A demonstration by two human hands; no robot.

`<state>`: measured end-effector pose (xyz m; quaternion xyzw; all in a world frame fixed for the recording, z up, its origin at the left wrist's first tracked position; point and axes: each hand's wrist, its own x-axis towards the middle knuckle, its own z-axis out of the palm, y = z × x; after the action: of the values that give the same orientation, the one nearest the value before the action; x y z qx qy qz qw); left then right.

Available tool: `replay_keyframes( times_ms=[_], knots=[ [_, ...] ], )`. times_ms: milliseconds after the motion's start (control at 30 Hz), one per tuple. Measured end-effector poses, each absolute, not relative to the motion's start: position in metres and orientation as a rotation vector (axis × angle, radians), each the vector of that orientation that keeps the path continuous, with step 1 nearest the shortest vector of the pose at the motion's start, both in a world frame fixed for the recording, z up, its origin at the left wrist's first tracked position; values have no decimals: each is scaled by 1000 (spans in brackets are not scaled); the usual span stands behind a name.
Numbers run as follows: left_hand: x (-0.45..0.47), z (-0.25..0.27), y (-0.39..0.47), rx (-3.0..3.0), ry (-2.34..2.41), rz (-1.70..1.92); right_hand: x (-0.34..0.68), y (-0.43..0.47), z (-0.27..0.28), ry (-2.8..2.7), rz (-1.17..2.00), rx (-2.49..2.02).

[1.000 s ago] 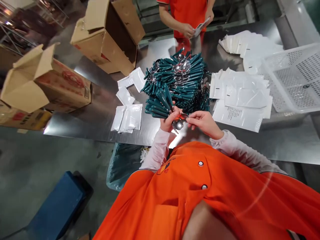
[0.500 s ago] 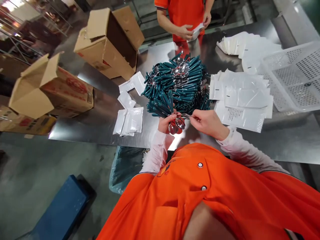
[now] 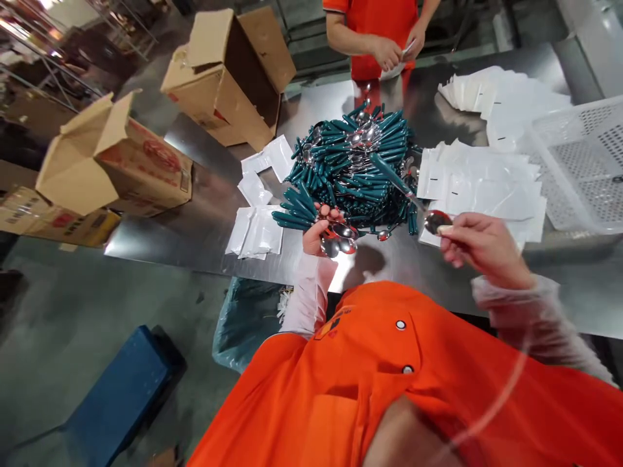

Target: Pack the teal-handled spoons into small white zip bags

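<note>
A bunch of spoons (image 3: 298, 209) with dark green handles is gripped in my left hand (image 3: 317, 235), bowls toward me and handles fanned to the left. My right hand (image 3: 481, 245) pinches a single spoon (image 3: 394, 178) by its shiny bowl, the green handle pointing up and left over the pile. Beyond both hands lies a large heap of green-handled spoons (image 3: 355, 155) on the metal table (image 3: 204, 250). White plastic bags (image 3: 491, 178) lie partly beneath my right hand's spoon. Several packed white pouches (image 3: 257, 230) rest left of my left hand.
Open cardboard boxes (image 3: 141, 155) stand at the left. A white perforated basket (image 3: 579, 168) sits at the right, beside more white bags (image 3: 525, 104). Across the table a co-worker's hands (image 3: 396, 52) hold a white bag. A bin with a blue-green liner (image 3: 238, 324) stands below the front edge.
My right hand has moved right, away from my left hand, with one spoon in it. My left hand still holds its bunch, now tilted further left. The view has shifted slightly.
</note>
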<state>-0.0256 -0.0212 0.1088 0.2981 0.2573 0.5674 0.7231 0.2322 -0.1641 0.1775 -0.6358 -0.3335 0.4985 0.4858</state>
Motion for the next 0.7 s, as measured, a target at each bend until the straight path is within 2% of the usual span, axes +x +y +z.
replay_keyframes(
  times_ms=[100, 233, 300, 367, 500, 567, 700],
  knots=[
    [-18, 102, -27, 760, 598, 1054, 178, -148, 161, -609, 1633, -1332],
    [-12, 105, -32, 808, 501, 935, 140, -129, 135, -800, 1786, -1350],
    [-12, 114, -32, 770, 484, 1053, 143, -126, 121, -967, 1618, -1446],
    [-9, 122, -31, 711, 534, 1213, 149, -123, 108, -903, 1398, -1441],
    [7, 123, -32, 635, 603, 1268, 136, -115, 87, -650, 1395, -1161],
    [14, 114, -33, 613, 561, 1263, 130, -114, 85, -830, 1232, -1169],
    [14, 102, -32, 631, 566, 1157, 141, -114, 92, -1389, 713, -1377]
  ],
)
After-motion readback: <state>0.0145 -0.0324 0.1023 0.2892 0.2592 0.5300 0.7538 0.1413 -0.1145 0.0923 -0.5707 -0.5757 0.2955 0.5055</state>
